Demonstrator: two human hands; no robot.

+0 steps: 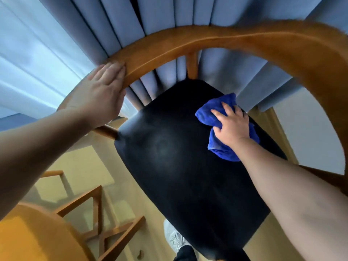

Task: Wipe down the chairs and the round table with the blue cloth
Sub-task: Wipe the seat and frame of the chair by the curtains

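Observation:
A wooden chair with a curved backrest rail and a black seat fills the view. My right hand presses the bunched blue cloth onto the far right part of the seat. My left hand rests on the left end of the curved rail, fingers wrapped over its edge. The round wooden table shows at the bottom left, with its crossed leg frame beneath.
Blue curtains hang right behind the chair, with a bright sheer curtain to the left. Light wooden floor lies below. My foot in a light shoe stands under the seat's front edge.

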